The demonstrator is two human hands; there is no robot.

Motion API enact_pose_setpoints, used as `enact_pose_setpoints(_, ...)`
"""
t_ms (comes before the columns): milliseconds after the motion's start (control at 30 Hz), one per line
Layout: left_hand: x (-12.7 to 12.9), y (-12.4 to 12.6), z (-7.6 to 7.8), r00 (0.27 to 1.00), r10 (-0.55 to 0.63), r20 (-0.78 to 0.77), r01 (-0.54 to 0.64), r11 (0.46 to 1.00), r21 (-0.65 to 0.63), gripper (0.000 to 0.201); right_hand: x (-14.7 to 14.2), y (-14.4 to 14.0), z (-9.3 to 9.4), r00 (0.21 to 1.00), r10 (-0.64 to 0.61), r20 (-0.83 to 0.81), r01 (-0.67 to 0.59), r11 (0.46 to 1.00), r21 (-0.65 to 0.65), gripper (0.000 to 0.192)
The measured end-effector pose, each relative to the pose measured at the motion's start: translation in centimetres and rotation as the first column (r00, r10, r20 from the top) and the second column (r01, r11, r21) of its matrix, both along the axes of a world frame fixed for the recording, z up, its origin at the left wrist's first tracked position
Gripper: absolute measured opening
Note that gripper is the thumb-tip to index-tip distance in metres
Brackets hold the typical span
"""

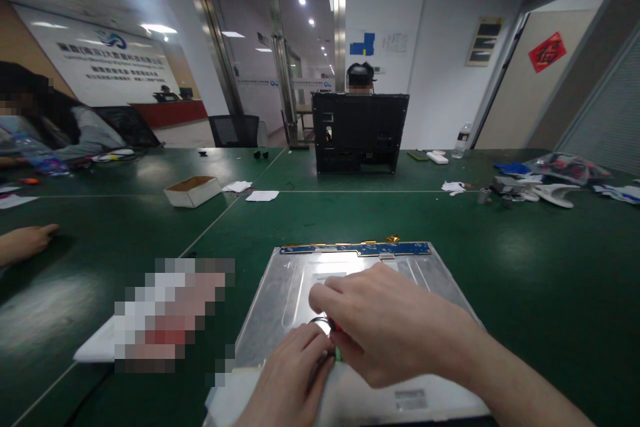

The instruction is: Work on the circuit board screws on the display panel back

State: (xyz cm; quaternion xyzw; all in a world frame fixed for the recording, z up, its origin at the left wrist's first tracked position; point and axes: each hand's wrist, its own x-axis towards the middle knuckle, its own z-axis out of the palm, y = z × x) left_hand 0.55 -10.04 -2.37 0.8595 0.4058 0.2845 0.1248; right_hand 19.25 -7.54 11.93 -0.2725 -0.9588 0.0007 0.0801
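Note:
Before me lies a flat, silvery display panel (260,330), with a narrow blue circuit board (330,249) along its far edge and a whitish strip at its near edge. Over its middle, my right hand (383,320) is closed with its fingers curled. My left hand (295,367) rests low beside it, fingers bent together and almost meeting those of the right. Between the hands show a thin dark arc, a bit of orange-red and a bit of green. My fingers hide most of this, so its kind is unclear.
A blurred-out white and red item (95,340) lies left of the panel. Farther off are an open box (193,192), papers, a black monitor housing (360,133) with a person behind it, and a bottle (462,141). Another person's hand (30,243) rests at the left.

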Motion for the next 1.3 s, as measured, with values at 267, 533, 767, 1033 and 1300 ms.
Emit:
enact_pose_setpoints(267,-0.17,-0.11,-0.4,0.999,0.003,0.042,-0.006,0.998,0.055,0.021,-0.14,0.54,-0.36,0.999,-0.041,0.01,0.041,0.999,0.002,0.009)
enact_pose_setpoints(533,-0.17,-0.17,-0.37,1.0,-0.008,0.012,0.008,1.0,-0.004,0.019,0.07,0.11,0.01,1.0,-0.013,0.023,0.013,1.0,-0.012,0.015)
enact_pose_setpoints(767,-0.06,-0.05,0.0,1.0,-0.005,0.025,0.005,1.0,0.018,0.022,-0.16,0.56,-0.34,0.997,-0.061,0.053,0.062,0.998,-0.008,0.011)
enact_pose_setpoints(1033,-0.12,-0.15,-0.19,1.0,-0.012,0.02,0.012,1.0,0.006,0.02,-0.12,0.02,0.29,0.998,0.0,0.061,0.002,0.999,-0.036,0.016)
enact_pose_setpoints(1300,-0.17,-0.04,-0.59,0.999,-0.003,0.042,0.0,0.997,0.071,0.021,-0.25,0.5,-0.54,0.997,-0.067,0.029,0.066,0.998,0.024,0.017)
